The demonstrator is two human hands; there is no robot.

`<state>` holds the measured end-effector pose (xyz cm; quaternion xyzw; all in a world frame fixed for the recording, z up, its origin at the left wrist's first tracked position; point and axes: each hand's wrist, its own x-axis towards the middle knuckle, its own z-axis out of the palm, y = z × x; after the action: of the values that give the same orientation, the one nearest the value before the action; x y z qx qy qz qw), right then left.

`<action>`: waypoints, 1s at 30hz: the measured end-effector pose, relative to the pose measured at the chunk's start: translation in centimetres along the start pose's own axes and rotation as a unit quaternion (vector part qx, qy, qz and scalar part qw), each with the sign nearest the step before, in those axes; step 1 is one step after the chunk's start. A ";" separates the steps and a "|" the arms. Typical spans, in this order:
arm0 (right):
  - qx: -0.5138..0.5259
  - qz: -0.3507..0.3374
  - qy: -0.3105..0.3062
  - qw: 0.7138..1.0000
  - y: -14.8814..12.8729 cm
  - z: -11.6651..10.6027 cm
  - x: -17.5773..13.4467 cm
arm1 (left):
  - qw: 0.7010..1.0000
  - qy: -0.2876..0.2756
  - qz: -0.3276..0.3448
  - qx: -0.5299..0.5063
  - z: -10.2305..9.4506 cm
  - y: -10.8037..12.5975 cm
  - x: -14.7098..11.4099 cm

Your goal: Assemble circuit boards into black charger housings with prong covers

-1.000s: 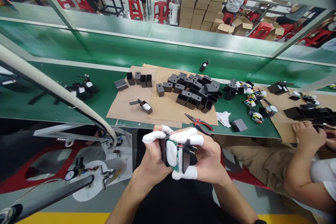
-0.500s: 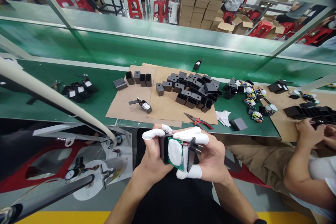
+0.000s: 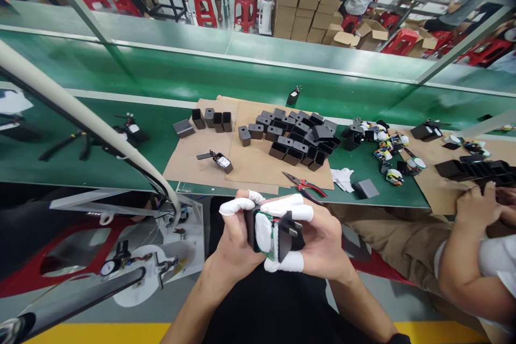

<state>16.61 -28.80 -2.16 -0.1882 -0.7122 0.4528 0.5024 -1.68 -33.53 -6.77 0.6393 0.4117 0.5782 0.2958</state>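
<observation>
My left hand [image 3: 236, 236], with white finger cots, is closed around a black plastic case [image 3: 250, 230]. In my right hand [image 3: 324, 242], also in finger cots, is a charger's green circuit board [image 3: 265, 234] with a white pad on its face. A black end cap with plug prongs [image 3: 286, 234] is joined to the board and sits between my right thumb and fingers. The board's left end is inside the case's mouth, with part of it still showing between case and cap. My palms hide the rest of the case.
Many black cases [image 3: 294, 156] stand on cardboard [image 3: 250, 172] on the green bench. Red-handled pliers [image 3: 304, 185] lie near its front edge. Circuit boards [image 3: 387, 150] are piled to the right. A co-worker's hand [image 3: 478, 204] is at far right; a pale hose [image 3: 92, 118] crosses the left.
My right hand has moved left, bringing the cap closer to the case, and less of the board shows. A small black adapter on the green strip behind has shifted left.
</observation>
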 end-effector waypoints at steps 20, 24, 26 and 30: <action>-0.034 0.033 -0.016 0.999 0.0 0.0 0.0 | 0.999 -0.019 -0.021 0.045 -0.2 0.1 0.0; -0.041 0.042 -0.027 0.998 -0.1 -0.3 0.0 | 0.998 -0.020 -0.022 0.057 -0.2 0.1 0.0; -0.044 0.050 -0.033 0.997 0.0 -0.4 0.0 | 0.999 -0.022 -0.029 0.039 -0.2 0.1 0.0; -0.060 0.051 -0.035 0.996 0.0 -0.5 -0.1 | 0.999 -0.024 -0.034 0.010 0.0 0.1 0.1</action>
<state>17.13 -28.68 -2.17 -0.2385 -0.7448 0.4403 0.4411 -1.64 -33.54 -6.64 0.6412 0.4324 0.5482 0.3184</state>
